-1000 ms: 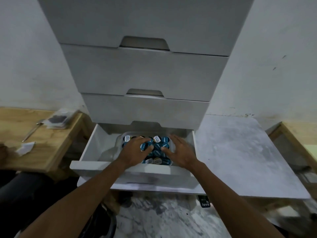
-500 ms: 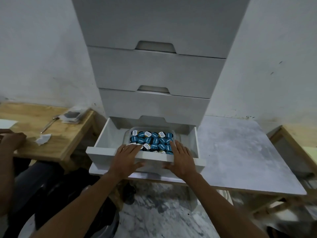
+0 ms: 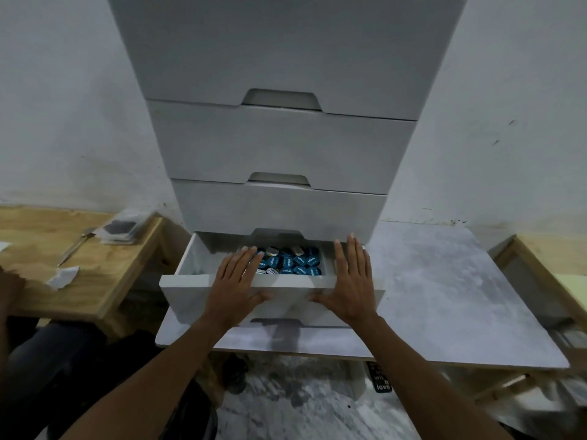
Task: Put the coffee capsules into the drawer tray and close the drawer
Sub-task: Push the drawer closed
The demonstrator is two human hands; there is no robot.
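Observation:
The white bottom drawer [image 3: 187, 290] of a tall drawer unit [image 3: 279, 147] stands partly pulled out. Inside it, several blue-lidded coffee capsules [image 3: 290, 265] lie packed in a tray whose edges are mostly hidden. My left hand [image 3: 236, 282] lies flat with fingers spread on the left half of the drawer's front panel, fingertips reaching over the rim above the capsules. My right hand [image 3: 351, 279] presses flat with fingers spread on the right half of the same panel. Neither hand holds anything.
The drawer unit stands on a grey marbled tabletop [image 3: 444, 290]. A wooden table [image 3: 95, 277] at left carries a metal tool [image 3: 74, 247], a plastic packet [image 3: 122, 228] and torn paper [image 3: 63, 277]. Another person's hand [image 3: 9, 290] shows at the left edge. A wooden frame [image 3: 546, 258] stands at right.
Both hands have come out of the drawer, off the capsules, and now lie flat on its front panel. The drawer sits a little further in than before.

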